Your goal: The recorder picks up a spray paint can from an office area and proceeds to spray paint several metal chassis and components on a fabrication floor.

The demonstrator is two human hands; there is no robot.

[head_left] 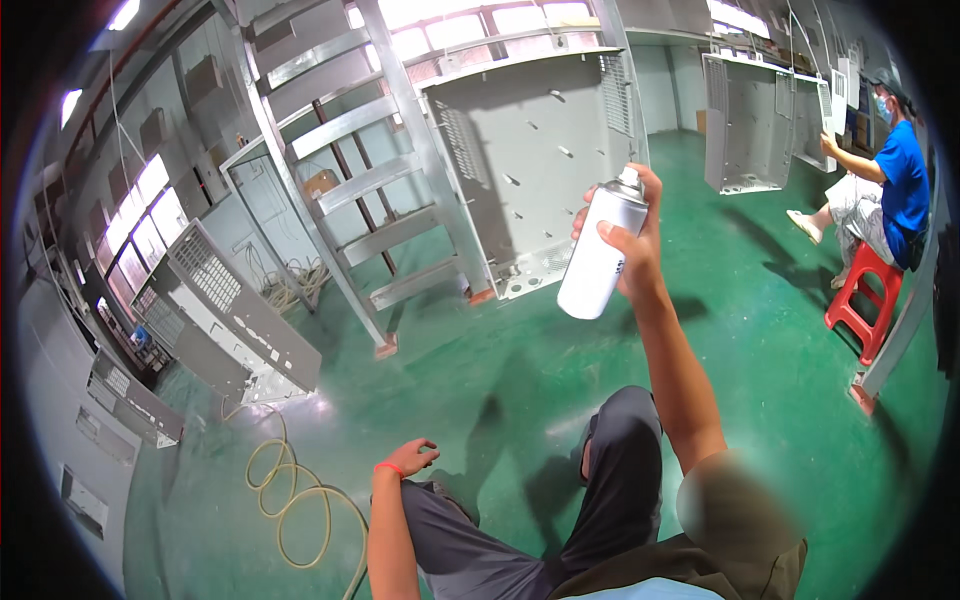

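Head view, room: workshop with a green floor (520, 380); grey metal cabinets (530, 150) stand around, a yellow hose (290, 500) coils nearby.
Right hand (630, 240): closed around a white spray can (600, 250), raised toward the cabinets.
Left hand (410, 458): loosely open, empty, resting on the knee.
Progress: no spray visible; whether any cabinet is coated cannot be told.
Background: a seated person (890, 180) on a red stool (865, 300).

spray can (598, 255) label perhaps behind right hand (637, 245)

Right hand (632, 240) raised, arm stretched forward, fingers closed in grip. Left hand (408, 458) low by knee, fingers loosely curled, empty.
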